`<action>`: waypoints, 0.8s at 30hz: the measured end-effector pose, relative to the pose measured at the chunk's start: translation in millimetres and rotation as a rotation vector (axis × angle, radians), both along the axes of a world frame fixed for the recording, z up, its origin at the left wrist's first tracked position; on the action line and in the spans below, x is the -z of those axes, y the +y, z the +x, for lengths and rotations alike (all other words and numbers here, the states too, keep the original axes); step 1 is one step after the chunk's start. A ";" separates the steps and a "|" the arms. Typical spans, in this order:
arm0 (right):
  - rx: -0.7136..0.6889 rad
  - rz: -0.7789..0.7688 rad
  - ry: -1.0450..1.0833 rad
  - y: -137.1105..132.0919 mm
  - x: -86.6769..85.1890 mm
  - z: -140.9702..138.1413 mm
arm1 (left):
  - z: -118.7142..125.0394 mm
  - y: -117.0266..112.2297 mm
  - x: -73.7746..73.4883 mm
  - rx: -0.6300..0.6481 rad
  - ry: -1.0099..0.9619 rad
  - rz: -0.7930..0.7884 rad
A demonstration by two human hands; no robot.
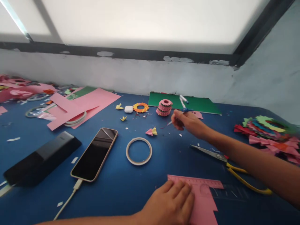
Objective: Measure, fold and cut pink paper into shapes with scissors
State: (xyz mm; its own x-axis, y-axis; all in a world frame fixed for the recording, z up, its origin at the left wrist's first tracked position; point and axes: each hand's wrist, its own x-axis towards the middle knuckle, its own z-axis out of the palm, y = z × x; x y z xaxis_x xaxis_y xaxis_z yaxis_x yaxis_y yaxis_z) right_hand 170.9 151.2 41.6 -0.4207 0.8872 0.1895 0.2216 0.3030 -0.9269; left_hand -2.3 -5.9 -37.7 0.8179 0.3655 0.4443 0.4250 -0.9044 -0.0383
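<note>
The grip of your right hand is closed around a drawing compass. Its white legs and blue hinge stick up behind your knuckles, and a thin tip pokes out to the left, just above the surface. That hand is stretched out to the centre of the frame, a little right of the middle.

Your left hand sits at the bottom centre. Its grip is apart, with the palm and fingers pressed flat on a pink paper. A clear ruler lies across the top edge of that paper and runs off to the right.

Between your two hands, toward the right, yellow-handled scissors lie under your right forearm. Left of the compass tip sits a small pink and yellow folded piece, and below it lies a tape ring.

Just beyond your right hand a stack of pink paper flowers stands at the edge of a green sheet. To its left are an orange paper ring and a white earbud case.

Toward the lower left, a phone lies face up with a cable plugged in, next to a black power bank. Pink sheets overlap at the upper left. A pile of coloured paper cut-outs sits at the right edge.
</note>
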 end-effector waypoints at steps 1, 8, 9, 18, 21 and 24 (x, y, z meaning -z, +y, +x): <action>0.040 -0.045 -0.068 -14.0 9.8 3.0 | 0.0 -0.3 -0.1 -0.002 0.005 -0.007; 0.031 0.076 0.013 -98.2 47.2 0.1 | 1.8 0.7 -2.5 -0.032 0.015 0.078; 0.000 0.117 0.026 -102.6 49.0 0.1 | 2.2 1.4 -2.9 -0.038 0.011 0.101; -0.120 0.234 -0.143 -100.7 53.7 5.2 | 6.4 5.9 -2.8 -0.068 -0.068 0.208; -0.131 0.245 -0.129 -101.2 55.2 6.3 | 6.6 5.5 -3.5 -0.067 -0.055 0.183; -0.138 0.226 -0.127 -101.8 56.6 7.6 | 6.5 5.3 -5.0 -0.056 -0.047 0.156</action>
